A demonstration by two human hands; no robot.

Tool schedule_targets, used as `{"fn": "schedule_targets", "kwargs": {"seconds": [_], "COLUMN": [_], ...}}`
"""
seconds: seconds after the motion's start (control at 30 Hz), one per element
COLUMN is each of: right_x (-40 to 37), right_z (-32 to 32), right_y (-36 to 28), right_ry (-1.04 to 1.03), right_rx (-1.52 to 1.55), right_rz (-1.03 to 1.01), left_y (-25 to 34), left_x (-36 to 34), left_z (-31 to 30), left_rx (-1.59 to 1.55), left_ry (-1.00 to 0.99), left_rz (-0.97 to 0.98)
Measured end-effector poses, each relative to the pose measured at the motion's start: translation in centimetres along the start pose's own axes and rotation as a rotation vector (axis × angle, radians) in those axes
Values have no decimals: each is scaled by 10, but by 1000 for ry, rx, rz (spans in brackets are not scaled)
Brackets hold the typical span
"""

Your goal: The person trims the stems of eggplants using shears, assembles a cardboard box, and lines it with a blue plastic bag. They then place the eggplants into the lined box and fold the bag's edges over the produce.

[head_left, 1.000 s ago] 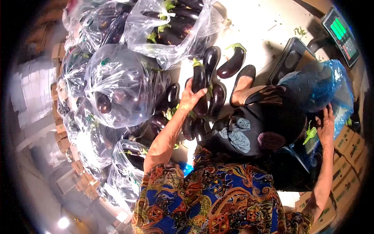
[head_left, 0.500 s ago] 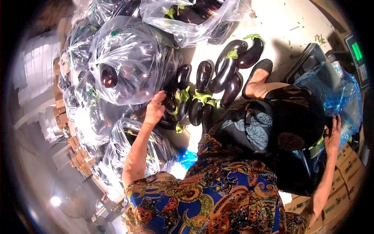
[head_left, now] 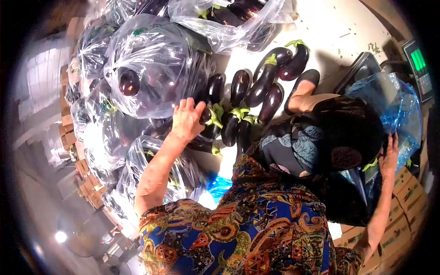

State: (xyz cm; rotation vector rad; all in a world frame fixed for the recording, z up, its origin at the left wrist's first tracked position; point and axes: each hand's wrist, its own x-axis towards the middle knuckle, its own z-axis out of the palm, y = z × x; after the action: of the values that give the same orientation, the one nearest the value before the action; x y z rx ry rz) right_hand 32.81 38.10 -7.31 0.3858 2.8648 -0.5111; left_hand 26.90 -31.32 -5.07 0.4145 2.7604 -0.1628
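Though cramped, left hand (head_left: 185,120) on eggplant (head_left: 205,116)

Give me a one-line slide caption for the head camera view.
Left hand grasps a loose eggplant beside clear bags of eggplants; right hand holds the blue bag.

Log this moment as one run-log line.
left hand: gripping eggplant in loose pile | right hand: holding blue bag edge | clear bags of eggplants beside

glossy, smooth dark-purple eggplants (head_left: 238,87); clear, crinkled shiny plastic bags (head_left: 151,59); thin blue plastic bag (head_left: 389,105), wrinkled; matt brown cardboard boxes (head_left: 403,215); patterned cloth sleeve (head_left: 183,220).
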Motion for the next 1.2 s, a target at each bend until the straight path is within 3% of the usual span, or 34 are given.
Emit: {"fn": "schedule_targets", "kwargs": {"seconds": [0.07,0.1,0.17,0.27,0.3,0.33,0.43,0.47,0.53,0.57,0.63,0.67,0.7,0.73,0.77,0.8,0.83,0.87,0.9,0.93,1.0,1.07,1.1,1.13,1.2], "right_x": [-2,-1,-3,-8,-8,-9,-13,-14,-9,-6,-5,-6,-9,-10,-12,-13,-13,-13,-14,-14,-12,-12,-13,-12,-13], "right_z": [-8,-11,-12,-6,-6,-6,-2,-3,-9,-2,0,-4,-14,-23,-27,-30,-37,-37,-38,-39,-37,-38,-40,-42,-45], "right_y": [-19,-29,-30,-19,-20,-21,-21,-26,-40,-26,-31,-34,-43,-46,-45,-46,-54,-51,-54,-57,-65,-65,-66,-68,-67], "right_ry": [-32,-52,-69,-48,-30,-12,79,38,-39,139,175,122,103,79,77,70,21,1,13,21,53,102,142,182,206], "right_rx": [211,502,508,-107,-149,-193,-246,-228,-194,-356,-284,-262,-221,-118,-153,-168,-184,-159,-175,-191,-168,-131,-111,-90,-6], "right_rz": [179,312,313,-1,-47,-89,-199,-129,6,-240,-251,-158,-141,-105,-65,2,84,113,121,123,90,30,-8,-49,-31], "left_y": [1,3,3,13,12,6,3,2,-32,-13,19,20,42,17,18,6,16,21,32,29,41,45,45,35,24], "left_x": [18,29,51,94,107,116,117,109,98,97,82,80,83,77,74,67,61,49,46,38,26,18,13,12,16], "left_z": [-22,-28,-28,-18,-7,20,66,71,173,164,176,158,106,152,159,181,170,163,136,134,108,66,49,43,8], "left_rx": [-149,-204,-354,-558,-592,-712,-1537,-1437,-713,-305,-358,202,149,121,98,-1,31,-2,-54,-142,-381,-375,-498,-486,-826], "left_ry": [-68,-103,-84,-157,-238,-184,-70,-156,-208,-305,-122,-219,-356,-174,-224,-56,-161,-91,-142,-72,-42,124,82,215,409], "left_rz": [-93,-118,-89,-202,-282,-277,-405,-409,-155,-79,-535,16,-7,53,128,288,280,324,396,472,419,513,267,208,-9]}}
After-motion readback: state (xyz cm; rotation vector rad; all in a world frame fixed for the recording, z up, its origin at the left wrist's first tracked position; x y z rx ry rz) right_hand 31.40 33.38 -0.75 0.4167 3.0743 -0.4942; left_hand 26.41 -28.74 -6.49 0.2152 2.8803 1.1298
